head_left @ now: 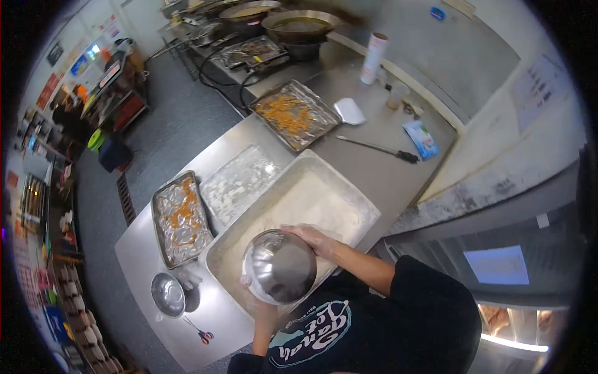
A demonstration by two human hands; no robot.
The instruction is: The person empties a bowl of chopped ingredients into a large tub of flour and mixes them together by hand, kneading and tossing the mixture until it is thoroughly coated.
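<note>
A shiny steel bowl point(283, 265) is tilted over the near part of a large pale tub point(374, 214) of white flour point(311, 202), its smooth rounded side facing up. My right hand point(314, 240) grips the far right edge of the bowl, with flour on the fingers. At the near left edge, my left hand point(258, 304) holds the bowl too, though most of its fingers are hidden. A pale rim shows along the bowl's left side; I cannot tell what it belongs to.
Foil-lined trays with orange crumbs stand left point(182, 218) and beyond the tub point(296, 115). A floured tray point(240, 181), small steel bowl point(168, 295) and scissors point(204, 336) lie left. A long dark-handled tool point(380, 148) and blue packet point(421, 139) lie right. Woks point(301, 25) stand farther back.
</note>
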